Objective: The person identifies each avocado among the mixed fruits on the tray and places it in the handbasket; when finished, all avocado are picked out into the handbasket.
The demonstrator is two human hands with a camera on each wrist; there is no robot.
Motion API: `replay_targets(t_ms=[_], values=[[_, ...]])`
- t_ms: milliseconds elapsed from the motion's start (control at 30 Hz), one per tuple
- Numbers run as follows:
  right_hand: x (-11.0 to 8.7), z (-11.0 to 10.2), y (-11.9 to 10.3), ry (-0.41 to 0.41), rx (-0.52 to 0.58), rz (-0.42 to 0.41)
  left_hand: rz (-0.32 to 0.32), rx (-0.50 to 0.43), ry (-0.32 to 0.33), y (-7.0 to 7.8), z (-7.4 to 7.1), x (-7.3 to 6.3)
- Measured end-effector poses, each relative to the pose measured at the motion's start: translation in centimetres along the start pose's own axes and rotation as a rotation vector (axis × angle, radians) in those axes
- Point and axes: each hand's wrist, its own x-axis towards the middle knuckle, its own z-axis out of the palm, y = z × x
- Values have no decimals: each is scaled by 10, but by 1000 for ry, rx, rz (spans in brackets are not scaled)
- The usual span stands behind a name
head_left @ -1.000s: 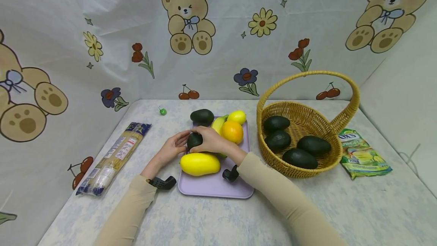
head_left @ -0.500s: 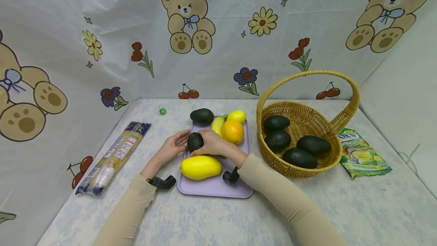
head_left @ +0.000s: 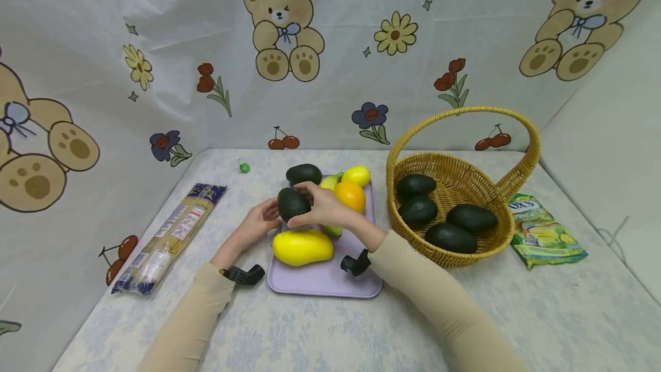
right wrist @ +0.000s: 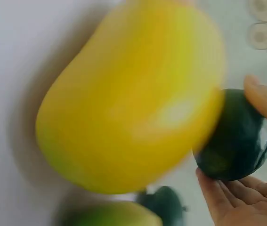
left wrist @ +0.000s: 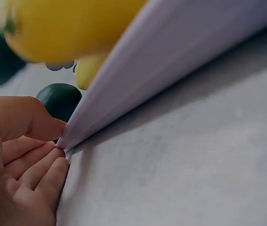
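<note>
In the head view my right hand (head_left: 327,211) grips a dark green avocado (head_left: 292,205), raised above the left side of a lilac tray (head_left: 322,286). Its thumb and fingers stand on either side of the avocado in the right wrist view. At the tray's left edge is my left hand (head_left: 254,227); the left wrist view has its thumb over the rim (left wrist: 93,94) and its fingers below, pinching it. On the tray lie a large yellow mango-like fruit (head_left: 302,247), an orange (head_left: 351,195), a lemon (head_left: 356,175) and a partly hidden banana (head_left: 333,231). Another avocado (head_left: 303,174) sits at the tray's back left corner.
Right of the tray stands a tall-handled wicker basket (head_left: 451,159) with several avocados inside. A green and yellow packet (head_left: 547,231) lies beyond it. On the left is a pack of spaghetti (head_left: 172,237), with a small green ball (head_left: 245,167) farther back.
My right hand has lifted the avocado up and slightly left from among the fruit. The yellow fruit shifted a little forward and back. My left hand stays at the tray's edge.
</note>
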Motion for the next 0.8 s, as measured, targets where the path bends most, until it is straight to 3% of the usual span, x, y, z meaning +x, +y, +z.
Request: replay_targets(t_ms=[100, 233, 400, 633, 800], values=[[-14, -14, -12, 16, 116, -95, -10, -12, -7, -1, 0, 0], [-41, -39, -24, 23, 176, -208, -8, -47, -25, -1, 1, 0], [-85, -77, -25, 26, 192, -259, 8, -58, -33, -3, 1, 2], [-145, -129, 8, 96, 71, -142, -13, -38, -30, 0, 1, 0], [-170, -157, 43, 62, 12, -54, -5, -30, -30, 2, 1, -1]])
